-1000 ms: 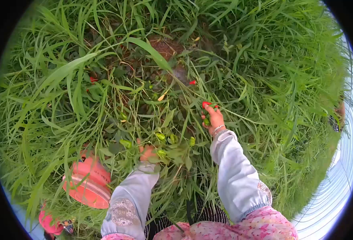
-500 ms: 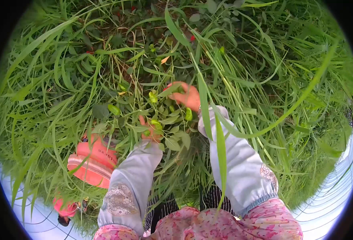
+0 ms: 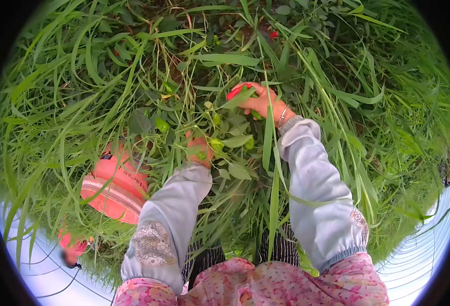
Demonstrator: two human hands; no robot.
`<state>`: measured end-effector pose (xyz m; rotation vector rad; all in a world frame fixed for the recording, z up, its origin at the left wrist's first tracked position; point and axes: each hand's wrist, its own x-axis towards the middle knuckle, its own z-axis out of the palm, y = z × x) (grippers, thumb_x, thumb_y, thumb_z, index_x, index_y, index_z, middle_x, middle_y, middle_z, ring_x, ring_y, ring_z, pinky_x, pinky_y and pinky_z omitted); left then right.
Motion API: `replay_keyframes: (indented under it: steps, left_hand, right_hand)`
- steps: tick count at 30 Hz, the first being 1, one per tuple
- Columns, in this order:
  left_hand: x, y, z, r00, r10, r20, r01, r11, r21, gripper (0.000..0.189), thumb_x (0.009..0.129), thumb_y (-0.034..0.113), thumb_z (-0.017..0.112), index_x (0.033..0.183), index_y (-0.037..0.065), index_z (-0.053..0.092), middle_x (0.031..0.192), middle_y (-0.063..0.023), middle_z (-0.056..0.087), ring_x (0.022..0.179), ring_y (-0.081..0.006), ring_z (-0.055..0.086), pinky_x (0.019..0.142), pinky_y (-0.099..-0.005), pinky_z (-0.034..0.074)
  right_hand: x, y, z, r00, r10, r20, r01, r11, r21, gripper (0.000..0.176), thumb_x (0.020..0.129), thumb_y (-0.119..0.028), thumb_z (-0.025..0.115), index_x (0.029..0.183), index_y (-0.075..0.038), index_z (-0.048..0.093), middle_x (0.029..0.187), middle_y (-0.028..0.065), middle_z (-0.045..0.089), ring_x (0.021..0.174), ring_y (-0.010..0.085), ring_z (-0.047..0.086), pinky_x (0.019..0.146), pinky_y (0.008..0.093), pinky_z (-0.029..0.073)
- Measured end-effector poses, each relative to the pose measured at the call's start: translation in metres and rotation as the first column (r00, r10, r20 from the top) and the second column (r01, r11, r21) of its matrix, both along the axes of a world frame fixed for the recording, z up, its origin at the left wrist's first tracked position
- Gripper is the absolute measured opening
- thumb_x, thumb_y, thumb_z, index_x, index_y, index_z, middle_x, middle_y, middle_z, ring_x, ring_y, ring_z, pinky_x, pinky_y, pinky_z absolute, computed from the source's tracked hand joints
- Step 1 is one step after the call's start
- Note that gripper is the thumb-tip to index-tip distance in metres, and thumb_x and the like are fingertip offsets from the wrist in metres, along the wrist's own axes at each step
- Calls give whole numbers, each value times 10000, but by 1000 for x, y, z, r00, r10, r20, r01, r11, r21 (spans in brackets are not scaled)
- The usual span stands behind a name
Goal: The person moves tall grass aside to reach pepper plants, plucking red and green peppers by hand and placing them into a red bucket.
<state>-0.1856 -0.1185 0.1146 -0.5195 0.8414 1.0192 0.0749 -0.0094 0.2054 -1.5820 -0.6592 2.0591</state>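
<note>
The right hand, up and to the right of the bucket, is curled round a glossy red pepper, with a smooth green pepper tucked low in the same grasp and a leaf lying across them. A thin metal bangle rings its wrist. The left hand, nearer the bucket and also to its right, is among the leaves, which partly cover the fingers; I cannot tell whether it grips a stem. Plump, shiny green peppers hang around it, one more just above and right of the bucket. Pale, creased cloth sleeves with gathered elastic edges and printed flower patches cover both forearms, over a pink flowered shirt and dark trousers with broken white stripes. The bucket, pinkish orange, round and tilted, rests in long, narrow-bladed grass that covers most of the ground; another red pepper shows far up and right of it. Below the bucket is another person in pinkish red, by pale sheeting crossed with dark curved lines. Dark lettering runs along the bucket's side, too small to read.
</note>
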Motion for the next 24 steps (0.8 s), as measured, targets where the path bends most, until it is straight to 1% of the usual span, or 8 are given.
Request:
replay_keyframes:
  steps: [3,5,6,8,10,14,21,24]
  left_hand:
    - [-11,-4,-7,846,-77,527,-66,967,247,633,876,604,388,1299,139,463,1251,-162,518,1051,-364,549,847,-501,487]
    - [-31,2,-14,875,-308,373,226,942,246,629,871,599,400,1282,129,478,1253,-171,514,1032,-362,561,819,-505,497]
    - [-31,-1,-6,781,-607,-145,614,705,356,573,866,553,425,1251,135,501,1242,-150,523,1056,-340,548,870,-517,446]
    - [-21,-5,41,-92,-444,-891,990,53,-128,462,856,460,475,1188,147,548,1219,-107,540,1104,-298,523,971,-542,344]
    - [11,24,129,-640,436,-633,725,70,-685,227,804,203,612,1018,135,640,1102,-51,596,1110,-258,514,1066,-542,183]
    - [10,37,164,-640,276,-717,767,271,-581,273,764,103,661,1033,67,637,1076,-98,593,1040,-275,548,988,-495,328]
    - [34,60,155,212,-74,-975,819,558,135,601,710,-128,618,1265,29,446,1218,-101,526,900,-161,572,728,-263,507]
    - [41,70,145,341,-87,-936,757,616,218,554,725,-89,642,1233,51,470,1319,-92,443,908,-165,568,738,-271,512]
  right_hand:
    - [-11,6,-7,984,144,109,-141,989,-35,334,770,-218,715,1071,-116,612,865,-23,631,604,78,529,564,236,439]
    - [-15,5,-12,983,146,113,-137,987,-85,331,764,-228,721,1057,-120,613,868,-21,631,602,82,525,575,242,439]
    - [-15,6,-11,990,117,81,-110,991,-81,311,768,-225,713,1040,-111,613,874,-16,632,613,86,520,599,247,438]
    - [-14,9,-11,998,68,5,-68,997,-32,302,771,-217,707,1032,-99,612,872,-13,630,624,88,520,606,248,436]
    - [-14,12,-17,998,54,-17,-53,998,15,288,779,-201,694,1028,-82,609,859,-6,627,634,95,522,609,248,433]
    - [-14,17,-11,998,54,-38,-55,998,-20,274,784,-188,691,1024,-80,616,862,1,630,639,100,525,609,247,439]
    - [-16,11,-31,999,18,-33,-17,999,35,404,739,-266,729,1092,-126,591,779,-31,609,580,66,521,475,225,406]
    - [-18,9,-32,1000,21,-12,-20,999,47,408,741,-273,727,1100,-138,588,787,-29,615,587,70,526,467,233,413]
